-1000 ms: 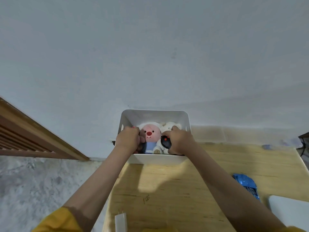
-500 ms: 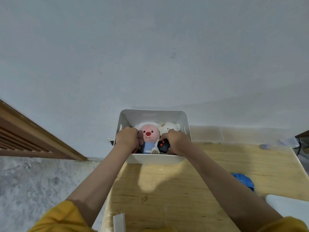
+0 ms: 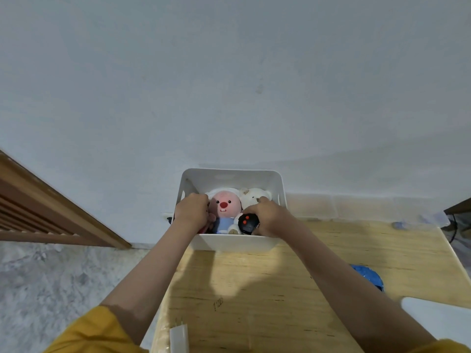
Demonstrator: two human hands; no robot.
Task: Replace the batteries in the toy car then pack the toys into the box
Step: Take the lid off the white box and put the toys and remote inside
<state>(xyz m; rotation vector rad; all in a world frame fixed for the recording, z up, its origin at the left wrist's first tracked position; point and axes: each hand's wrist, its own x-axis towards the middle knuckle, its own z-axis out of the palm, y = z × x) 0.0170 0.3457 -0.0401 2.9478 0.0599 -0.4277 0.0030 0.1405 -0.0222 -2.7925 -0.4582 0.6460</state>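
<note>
Wooden table (image 3: pixel 331 250), white box (image 3: pixel 229 243) against pale wall (image 3: pixel 229 72); right hand (image 3: pixel 270 217) grips black remote (image 3: pixel 248 222); left hand (image 3: pixel 192 210) grip unclear

A white box (image 3: pixel 232 178) is seen on a pale wood-grain surface (image 3: pixel 254 289). Between the fingers (image 3: pixel 201 197), a pink plush (image 3: pixel 224 205) with red nose and light-blue body is seen; a white plush (image 3: pixel 253 196) and a black remote (image 3: pixel 248 222) with red buttons are beside it. Yellow sleeves (image 3: pixel 94 332) are worn.
</note>
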